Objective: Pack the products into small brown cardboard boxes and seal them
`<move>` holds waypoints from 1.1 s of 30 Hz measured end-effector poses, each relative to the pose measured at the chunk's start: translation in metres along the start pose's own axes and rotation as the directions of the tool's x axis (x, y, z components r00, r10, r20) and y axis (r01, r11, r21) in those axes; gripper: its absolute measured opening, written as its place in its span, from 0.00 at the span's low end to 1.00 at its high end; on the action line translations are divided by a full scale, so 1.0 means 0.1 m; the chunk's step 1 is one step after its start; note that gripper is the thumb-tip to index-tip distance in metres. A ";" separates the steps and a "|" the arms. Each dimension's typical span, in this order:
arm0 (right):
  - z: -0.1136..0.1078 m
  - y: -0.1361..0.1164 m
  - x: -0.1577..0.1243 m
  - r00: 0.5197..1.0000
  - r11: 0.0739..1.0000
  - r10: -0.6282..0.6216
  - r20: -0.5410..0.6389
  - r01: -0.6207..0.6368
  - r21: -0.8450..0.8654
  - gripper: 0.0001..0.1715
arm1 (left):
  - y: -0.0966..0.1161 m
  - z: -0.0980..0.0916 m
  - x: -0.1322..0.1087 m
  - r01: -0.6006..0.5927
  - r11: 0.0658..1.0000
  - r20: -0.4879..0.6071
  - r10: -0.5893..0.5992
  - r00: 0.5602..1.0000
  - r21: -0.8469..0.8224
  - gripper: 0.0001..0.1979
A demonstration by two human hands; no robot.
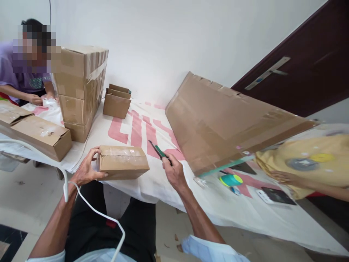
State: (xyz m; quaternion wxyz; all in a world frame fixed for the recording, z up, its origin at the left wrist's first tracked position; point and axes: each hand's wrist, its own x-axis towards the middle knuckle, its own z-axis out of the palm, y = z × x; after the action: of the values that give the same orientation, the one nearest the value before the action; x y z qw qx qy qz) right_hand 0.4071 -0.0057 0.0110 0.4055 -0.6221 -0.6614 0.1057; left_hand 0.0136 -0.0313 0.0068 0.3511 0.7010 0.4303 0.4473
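A small cardboard box [124, 163] with clear tape along its top seam sits at the table's front edge. My left hand [88, 167] grips its left end, thumb on the near side and fingers at the far corner. In my right hand [173, 169] is a green and black utility knife [158, 150], its dark blade pointing up and to the left. The knife is held to the right of the box, apart from it. Under both lies a white cloth [141, 136] with red print.
Tall cardboard stacks [73, 91] and a long box [43, 134] stand left, an open small carton [116, 102] behind. A large cardboard panel [218, 123] leans at right, near a teal tape roll [230, 180] and phone [278, 195]. People sit at both sides. A white cable [95, 211] crosses my lap.
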 end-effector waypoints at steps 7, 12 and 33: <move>-0.02 -1.12 0.28 0.869 0.916 -0.351 0.349 0.242 0.320 0.15 | -0.02 0.00 0.00 -0.045 0.998 0.023 0.044 0.999 0.051 0.44; 0.09 -1.40 0.47 0.747 0.869 -0.491 0.448 0.381 0.316 0.14 | -0.01 -0.01 0.01 -0.068 0.996 0.034 0.066 0.997 0.062 0.45; 0.09 -1.60 0.92 0.509 0.592 -0.590 0.627 0.800 -0.092 0.29 | -0.11 -0.06 0.07 -0.046 0.995 0.048 0.042 0.998 0.093 0.44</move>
State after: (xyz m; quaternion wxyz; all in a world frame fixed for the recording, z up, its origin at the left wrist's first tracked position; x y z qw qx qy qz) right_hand 0.2927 0.0489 0.1452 0.0856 -0.3033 -0.9486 -0.0284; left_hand 0.0067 -0.0199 0.0020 0.3176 0.7363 0.4273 0.4176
